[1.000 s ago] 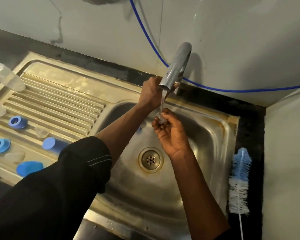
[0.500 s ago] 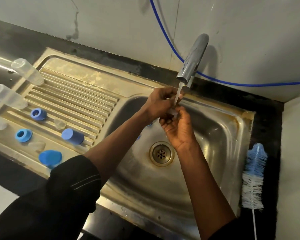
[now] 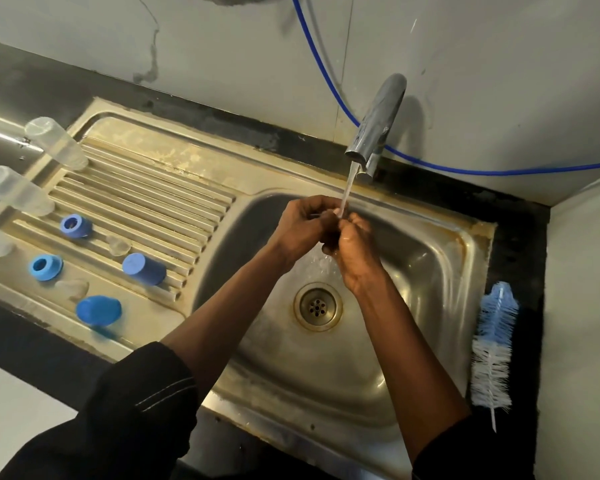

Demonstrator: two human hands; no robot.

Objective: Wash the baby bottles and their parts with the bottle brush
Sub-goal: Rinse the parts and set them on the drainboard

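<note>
Left hand [image 3: 297,228] and right hand [image 3: 355,252] curl together under the steel tap [image 3: 378,123], pinching a barely visible small clear part [image 3: 337,212]; best rotated under the stream. The blue-and-white bristled bottle brush [image 3: 494,344] lies unused on the black table [image 3: 520,244].

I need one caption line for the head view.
Left hand and right hand meet under the running tap; bottle brush lies beside the sink.

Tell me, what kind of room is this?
Probably a kitchen washing-up corner: a steel sink with a ribbed draining board, a running tap above it, and a bottle brush lying on the dark counter beside it.
</note>
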